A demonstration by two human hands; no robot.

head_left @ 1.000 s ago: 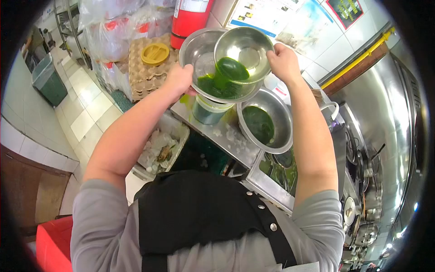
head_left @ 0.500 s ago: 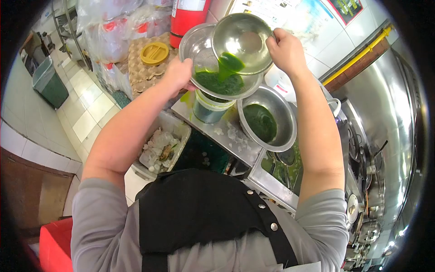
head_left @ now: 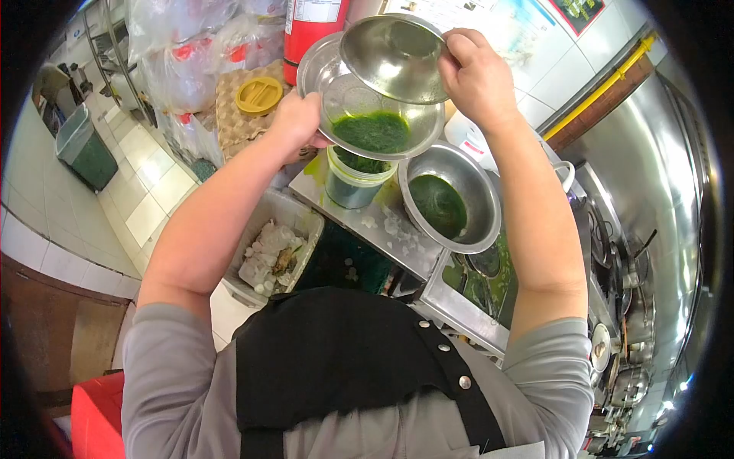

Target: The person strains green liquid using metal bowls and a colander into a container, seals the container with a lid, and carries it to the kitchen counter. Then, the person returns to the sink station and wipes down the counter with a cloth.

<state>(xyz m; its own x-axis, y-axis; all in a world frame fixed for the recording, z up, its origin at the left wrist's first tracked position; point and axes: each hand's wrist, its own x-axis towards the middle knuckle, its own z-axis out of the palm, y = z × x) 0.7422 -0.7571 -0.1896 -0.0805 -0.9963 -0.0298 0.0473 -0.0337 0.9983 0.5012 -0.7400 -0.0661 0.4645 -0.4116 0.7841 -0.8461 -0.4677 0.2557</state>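
My left hand [head_left: 298,122] grips the near left rim of a metal colander [head_left: 315,70]. Wet, dark green pulp [head_left: 372,131] lies in its bottom. Under the colander stands a translucent plastic tub [head_left: 352,190] with green inside. My right hand [head_left: 478,76] is closed on the rim of a metal bowl [head_left: 391,57], tipped over the colander, with only a green film showing inside. To the right of the tub, a larger metal bowl [head_left: 483,195] holds dark green liquid [head_left: 437,205].
A steel counter [head_left: 409,256] carries splashes and ice bits. Below left is a bin [head_left: 310,222] with ice and scraps. Behind are a yellow lid [head_left: 258,96] on egg trays [head_left: 229,126] and a red fire extinguisher [head_left: 310,38]. A stove with pans [head_left: 600,245] lies right.
The stream of green liquid from the tipped bowl has stopped. My right hand has tilted the bowl further and moved it slightly up and left. The left hand still holds the colander.
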